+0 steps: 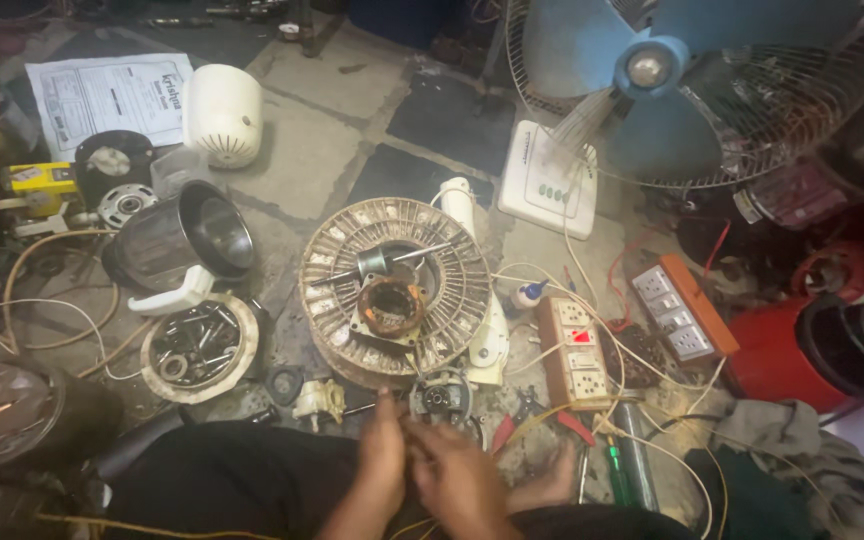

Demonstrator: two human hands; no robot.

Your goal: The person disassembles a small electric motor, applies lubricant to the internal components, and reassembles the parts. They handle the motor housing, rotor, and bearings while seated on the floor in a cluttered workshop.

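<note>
both hands, left hand point(382, 455) and right hand point(457, 475), grip clamped on a small motor part point(440, 398) on the floor beside the round stator frame point(394, 290). likely rigid, heavy; hold by the casing.

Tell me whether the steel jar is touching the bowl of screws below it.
Cannot tell. In the head view the steel jar lies just above the bowl of screws, but its white handle covers where they would meet.

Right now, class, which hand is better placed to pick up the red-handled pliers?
Probably the right hand: it is nearer the pliers, which lie just to its right. The left hand sits farther off, on the far side.
</note>
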